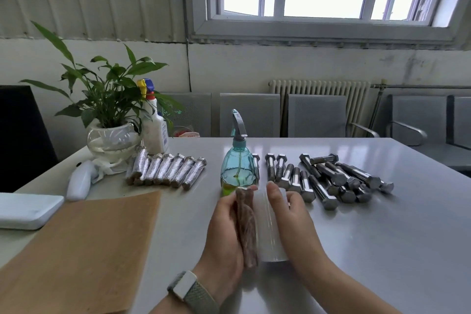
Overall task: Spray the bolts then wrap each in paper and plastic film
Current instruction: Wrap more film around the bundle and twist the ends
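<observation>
brown paper already covers the bolt in hand: the left hand grips this wrapped bolt upright-ish, fingers curled round it, near the middle of the table. touching its right side is the film roll, a clear cylinder that the right hand holds with fingers laid over its top and far end. bolt and roll are pressed side by side, so my reading is that the film stage for this bolt is just starting or under way; i cannot tell whether any film is on the paper yet.

done so far, by the look of it: a row of finished bolts, shiny with film, lies at the far left, packed side by side, roughly seven or eight. still to do: a pile of bare bolts on the far right, well over a dozen, some in a loose row and some crossing each other. whether they have been sprayed does not show.

the spray bottle, teal with a little yellow-green liquid low inside, stands just beyond the hands, between the two groups. a sheet of paper lies flat at the near left, ready for cutting or tearing more wraps.

so the job seems about a third through.
</observation>
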